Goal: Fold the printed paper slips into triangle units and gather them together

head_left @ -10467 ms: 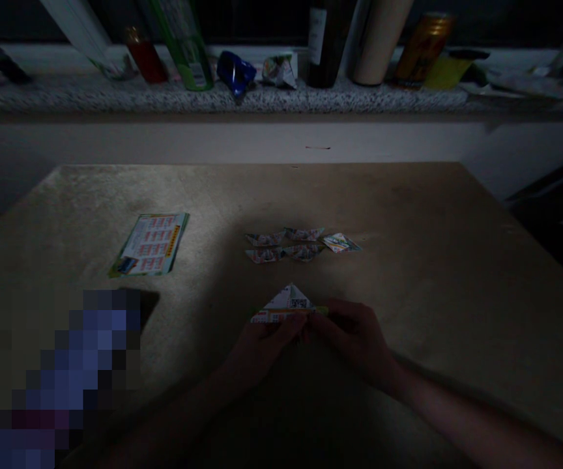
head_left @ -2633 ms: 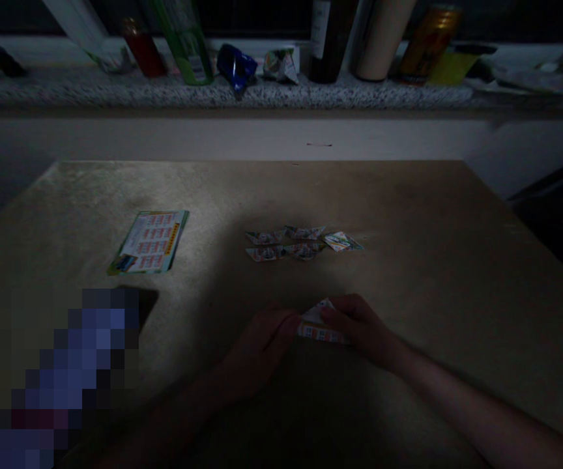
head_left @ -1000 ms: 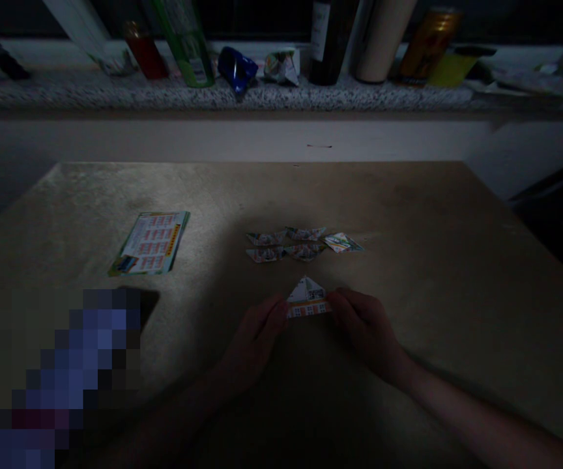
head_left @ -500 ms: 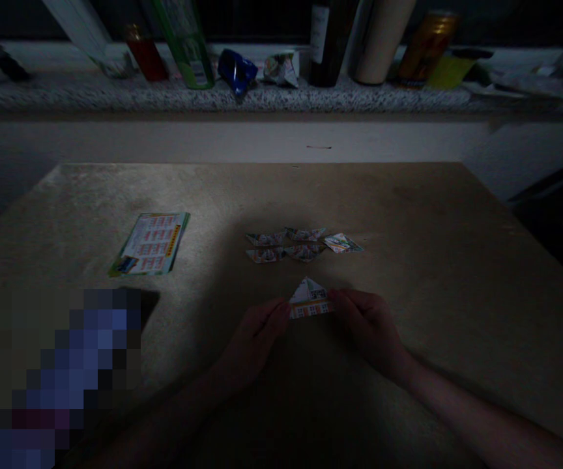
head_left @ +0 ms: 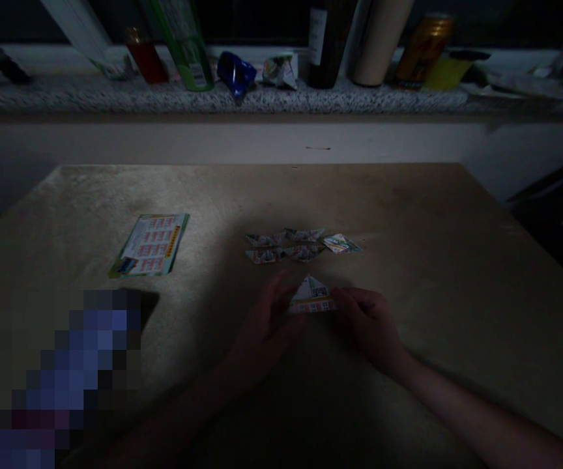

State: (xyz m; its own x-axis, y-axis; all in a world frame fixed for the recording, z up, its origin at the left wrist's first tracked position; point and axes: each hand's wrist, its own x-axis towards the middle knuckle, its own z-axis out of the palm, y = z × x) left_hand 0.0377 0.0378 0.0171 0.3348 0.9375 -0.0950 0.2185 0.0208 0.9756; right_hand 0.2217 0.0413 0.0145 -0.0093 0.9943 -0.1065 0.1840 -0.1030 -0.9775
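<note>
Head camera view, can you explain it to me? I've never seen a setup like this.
There's no machine here: a camera on someone's head looks forward and down at their bare hands. The right hand pinches one end of a hat-shaped folded paper; the left hand is open around the other end, though whether it touches is unclear. Beyond, on the table, lie four boat-like folded papers and a diamond-shaped folded paper. Printed leaflets lie to the left. Bottles stand on the speckled windowsill. The lower-left patch is pixelated.

On the speckled sill [head_left: 281,101] stand a green bottle [head_left: 186,52] and a golden can [head_left: 423,52].
</note>
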